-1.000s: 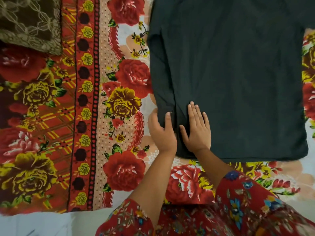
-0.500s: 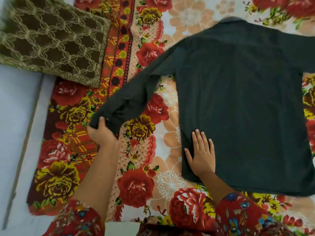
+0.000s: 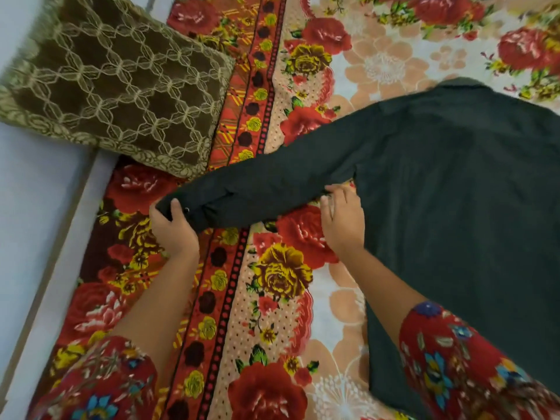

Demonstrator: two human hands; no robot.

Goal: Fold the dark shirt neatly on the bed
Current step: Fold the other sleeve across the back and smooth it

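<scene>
Here the left hand (image 3: 172, 230) grips the cuff of the dark shirt (image 3: 454, 207), which lies spread on the bed (image 3: 272, 313). The right hand (image 3: 344, 221) touches the underarm seam, but I cannot tell whether it pinches. Soft, light and limp, the shirt likely handles best held at cuff and seams.

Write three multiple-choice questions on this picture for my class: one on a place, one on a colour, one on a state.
1. Relative to the shirt, the cushion lies: A on it; B to its left; C to its right.
2. The cushion is: A brown; B blue; C white.
3. The sleeve is: A rolled up; B folded over the back; C stretched out sideways.
Key: 1 B, it sits at the picture's left, beyond the sleeve; 2 A, brown with a pale lattice; 3 C, the left hand grips its cuff, holding it out straight.
</scene>
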